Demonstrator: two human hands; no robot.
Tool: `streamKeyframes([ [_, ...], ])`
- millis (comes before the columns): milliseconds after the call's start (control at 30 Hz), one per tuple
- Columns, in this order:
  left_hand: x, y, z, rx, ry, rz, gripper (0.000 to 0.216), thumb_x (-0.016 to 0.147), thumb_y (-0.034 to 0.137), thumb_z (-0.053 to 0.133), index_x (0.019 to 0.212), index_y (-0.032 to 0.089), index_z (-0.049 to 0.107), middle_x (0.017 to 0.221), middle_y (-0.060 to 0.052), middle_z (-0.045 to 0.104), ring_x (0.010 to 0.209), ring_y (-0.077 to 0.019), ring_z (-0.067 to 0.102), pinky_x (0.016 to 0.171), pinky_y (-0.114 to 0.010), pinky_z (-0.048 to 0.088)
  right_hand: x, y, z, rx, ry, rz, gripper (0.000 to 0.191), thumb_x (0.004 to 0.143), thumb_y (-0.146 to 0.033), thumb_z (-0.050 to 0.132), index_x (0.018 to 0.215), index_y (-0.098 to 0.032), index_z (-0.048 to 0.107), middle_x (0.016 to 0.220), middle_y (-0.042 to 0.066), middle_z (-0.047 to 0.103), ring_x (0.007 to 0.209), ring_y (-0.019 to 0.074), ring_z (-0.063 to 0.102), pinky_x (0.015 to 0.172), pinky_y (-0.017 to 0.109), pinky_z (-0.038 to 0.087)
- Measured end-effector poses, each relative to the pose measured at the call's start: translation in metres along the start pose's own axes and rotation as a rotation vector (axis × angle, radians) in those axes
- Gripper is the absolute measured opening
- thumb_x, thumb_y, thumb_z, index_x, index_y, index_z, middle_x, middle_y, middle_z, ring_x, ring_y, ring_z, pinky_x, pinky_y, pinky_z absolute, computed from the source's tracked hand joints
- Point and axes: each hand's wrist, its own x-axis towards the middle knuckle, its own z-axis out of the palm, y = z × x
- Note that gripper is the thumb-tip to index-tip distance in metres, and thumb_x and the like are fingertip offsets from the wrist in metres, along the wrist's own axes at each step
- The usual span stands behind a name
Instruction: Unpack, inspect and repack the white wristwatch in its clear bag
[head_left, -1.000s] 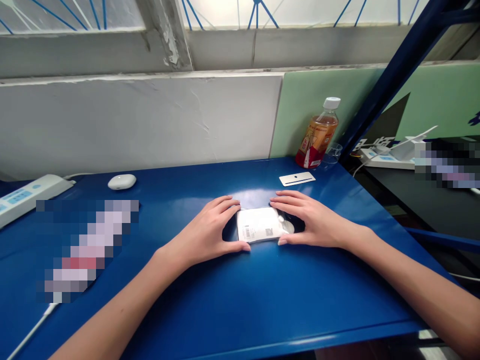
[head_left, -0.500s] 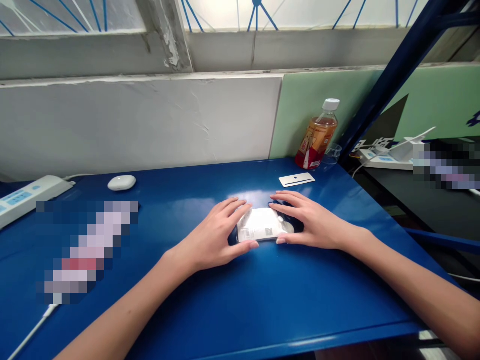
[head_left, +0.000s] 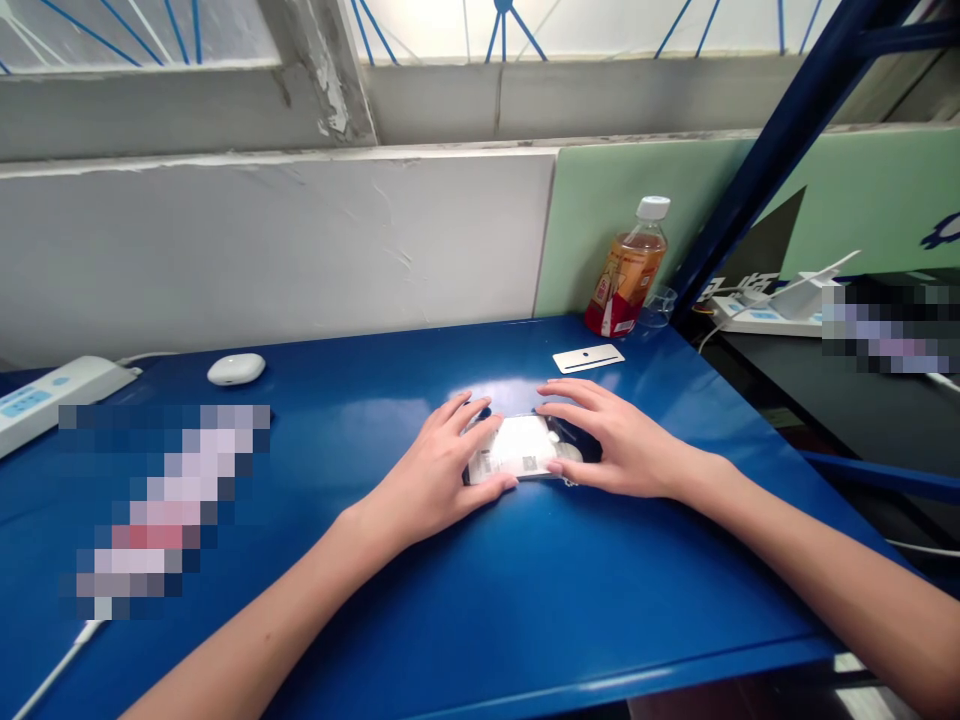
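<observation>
A small flat packet with a shiny white face, a printed square code and dark ends lies on the blue table. Around its left end is my left hand, thumb along the near edge and fingers reaching over the top. My right hand spans the right end, its thumb on the near edge and its fingertips by the far edge. Both hands partly cover the packet, and a small round whitish piece shows by the right thumb. Behind the right hand lies a white card with a dark line.
A drink bottle with a white cap stands at the back right beside a clear cup. On the left are a white earbud case, a power strip and a blurred-out object with a white cable. A blue post rises at the right.
The right thumb has shifted slightly onto the packet's near edge. The left fingers have spread a little more. The whole view has drifted slightly.
</observation>
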Motion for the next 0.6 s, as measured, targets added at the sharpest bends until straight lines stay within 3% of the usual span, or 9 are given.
streamKeyframes([
  [200,0.0,-0.002,0.0017,-0.023,0.028,0.012,0.057,0.089,0.051,0.064,0.136,0.019,0.055,0.149,-0.016,0.047,0.145,-0.037,0.031,0.112,-0.058,0.037,-0.0008,-0.0014,0.0009,-0.026,0.016,0.025,0.039,0.09,-0.029,0.056,0.126,-0.014,0.061,0.12,0.015,0.07,0.122,0.0317,0.059,0.099,0.049,0.051],
  [433,0.0005,-0.001,0.0025,-0.017,0.031,0.002,0.059,0.088,0.049,0.066,0.135,0.016,0.057,0.146,-0.018,0.05,0.144,-0.0371,0.032,0.111,-0.056,0.037,-0.0002,-0.0079,0.0061,-0.071,0.043,0.045,0.033,0.092,-0.025,0.053,0.119,-0.013,0.066,0.114,0.013,0.074,0.117,0.0301,0.064,0.1,0.048,0.051],
  [600,0.0012,0.0003,0.0028,0.02,0.029,0.018,0.059,0.088,0.049,0.066,0.135,0.014,0.058,0.145,-0.019,0.051,0.143,-0.0394,0.033,0.111,-0.056,0.038,0.0006,-0.009,0.0079,-0.123,0.035,-0.02,0.036,0.09,-0.014,0.049,0.123,-0.011,0.064,0.119,0.015,0.072,0.117,0.0271,0.065,0.107,0.049,0.048],
])
